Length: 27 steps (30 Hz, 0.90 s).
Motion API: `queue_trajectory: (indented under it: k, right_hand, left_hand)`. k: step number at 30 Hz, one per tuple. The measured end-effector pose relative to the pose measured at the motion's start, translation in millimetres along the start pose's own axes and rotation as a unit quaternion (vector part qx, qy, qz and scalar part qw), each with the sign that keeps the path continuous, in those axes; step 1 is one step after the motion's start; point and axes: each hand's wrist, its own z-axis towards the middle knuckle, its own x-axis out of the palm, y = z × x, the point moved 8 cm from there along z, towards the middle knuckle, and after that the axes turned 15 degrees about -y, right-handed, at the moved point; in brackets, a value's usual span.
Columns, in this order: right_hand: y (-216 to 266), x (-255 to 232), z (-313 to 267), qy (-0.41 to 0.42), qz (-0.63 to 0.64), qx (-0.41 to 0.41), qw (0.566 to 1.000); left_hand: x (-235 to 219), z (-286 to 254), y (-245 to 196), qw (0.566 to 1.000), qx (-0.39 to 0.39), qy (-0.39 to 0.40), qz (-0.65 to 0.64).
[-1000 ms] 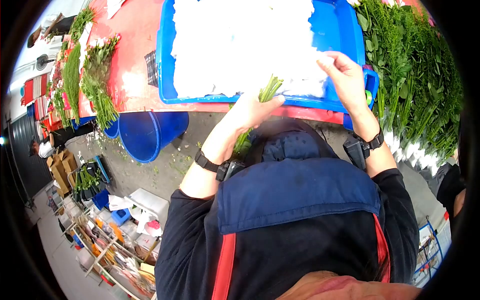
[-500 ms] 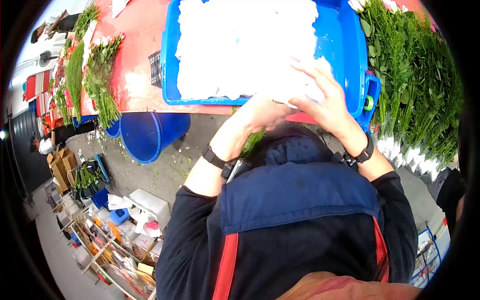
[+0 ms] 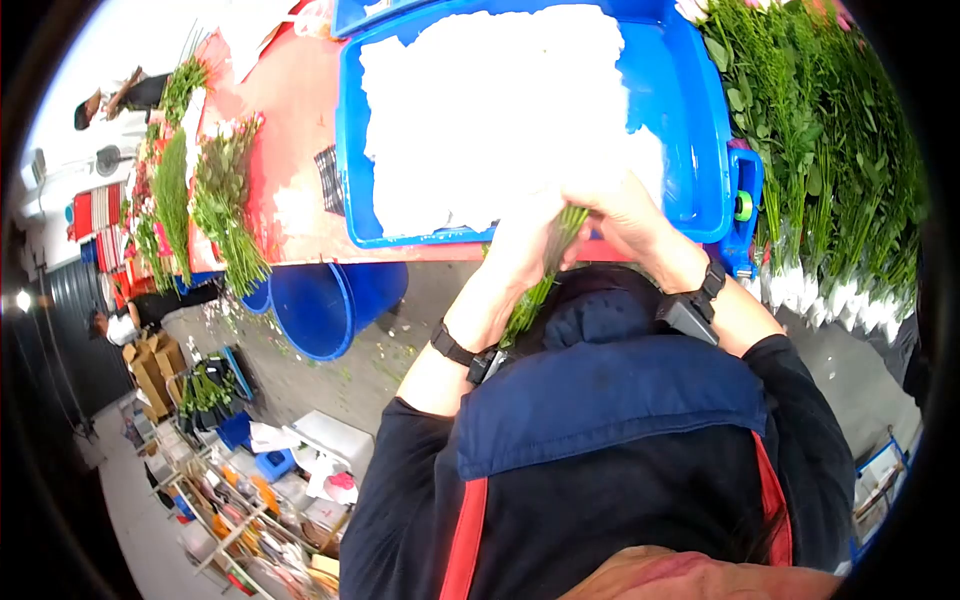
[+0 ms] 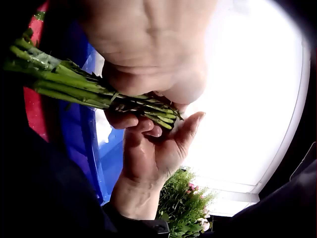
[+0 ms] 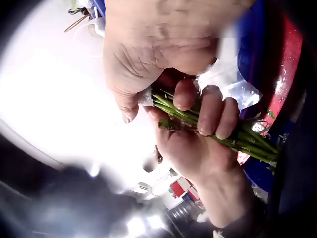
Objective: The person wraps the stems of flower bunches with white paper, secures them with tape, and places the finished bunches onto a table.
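Observation:
My left hand [image 3: 525, 245] grips a bunch of cut green flower stems [image 3: 562, 245], its fingers wrapped round them near the cut ends. In the left wrist view, clear wrap shows round the stems [image 4: 74, 79] farther along. My right hand [image 3: 625, 215] meets the left one at the stem ends, its fingers curled beneath them in the left wrist view. Close by the right thumb, a small wet white wad [image 5: 146, 96] lies against the stem ends in the right wrist view. Most of the wad is hidden by the hand. Below both hands is the blue tray [image 3: 690, 180], holding a ragged white sheet [image 3: 490, 110].
The tray stands on a red table [image 3: 295, 180]. Leafy flower bunches [image 3: 810, 170] with white-wrapped ends lie to the right, more flower bunches [image 3: 225, 200] at the left. A blue bucket [image 3: 320, 310] stands on the floor below the table. People work at the far left.
My right hand has come from the white sheet's right side across to the stem ends, carrying a white piece. The left hand keeps its hold on the stems. The view has shifted slightly.

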Motion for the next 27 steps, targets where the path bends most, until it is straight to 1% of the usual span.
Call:
queue_trajectory:
  k: [1, 2, 5, 8, 11, 14, 17, 18, 21, 22, 23, 24, 25, 26, 27]
  right_hand:
    - [1.6, 1.3, -0.9, 0.001, -0.030, -0.012, 0.999]
    - [-16.9, -6.2, 6.7, 0.023, -0.068, 0.022, 0.997]
    - [-3.1, -0.9, 6.8, -0.041, -0.045, -0.069, 0.996]
    - [-19.8, -10.6, 14.8, -0.060, -0.042, -0.084, 0.994]
    - [-12.5, -4.3, 8.4, -0.043, -0.046, -0.050, 0.997]
    - [-14.3, -13.0, 16.6, -0.079, -0.048, -0.063, 0.994]
    - [-11.5, -10.5, 12.5, -0.117, -0.044, -0.035, 0.992]
    - [-14.7, -13.5, 14.6, -0.139, -0.064, -0.036, 0.988]
    - [-13.7, -9.4, 16.2, -0.007, -0.027, 0.023, 0.999]
    - [-13.9, -10.5, 20.0, 0.041, -0.039, 0.009, 0.998]
    - [-14.0, -25.7, 31.4, 0.014, -0.155, -0.019, 0.988]
    - [3.2, -35.0, 34.4, 0.012, -0.121, -0.118, 0.986]
    - [11.8, -59.4, 45.5, 0.005, -0.149, -0.122, 0.981]
    - [30.6, -83.8, 52.9, -0.045, -0.338, -0.240, 0.909]
    - [48.0, -88.8, 43.6, -0.080, -0.518, -0.258, 0.811]
  left_hand:
    - [1.5, 0.7, 0.4, 0.999, -0.029, 0.004, -0.037]
    - [2.4, 1.1, -2.3, 0.999, -0.022, 0.013, -0.028]
    - [-3.9, 4.5, 6.2, 0.995, -0.051, -0.047, -0.071]
    - [-19.1, 15.1, 16.9, 0.994, -0.045, -0.094, 0.017]
    - [-21.5, 17.1, 20.1, 0.997, -0.029, -0.064, 0.026]
    - [-9.4, 4.6, 4.1, 0.990, -0.018, -0.077, -0.121]
    - [-12.9, 10.0, 7.7, 0.997, 0.041, -0.055, -0.023]
    - [-11.9, 12.9, 8.2, 0.999, 0.030, -0.020, -0.021]
    - [-19.1, 12.5, 5.1, 0.999, 0.020, -0.041, -0.022]
    - [-20.9, 12.3, -0.6, 0.998, 0.029, -0.054, -0.022]
    - [-23.6, 12.2, -4.9, 0.997, 0.012, -0.060, -0.036]
    - [-31.0, 14.8, -6.4, 0.998, -0.004, -0.056, -0.038]
    - [-40.1, 18.2, -7.2, 0.998, -0.020, -0.054, -0.041]
    - [-46.5, 21.9, -8.9, 0.997, -0.030, -0.036, -0.066]
    - [-47.7, 23.7, -10.0, 0.995, -0.055, -0.016, -0.085]
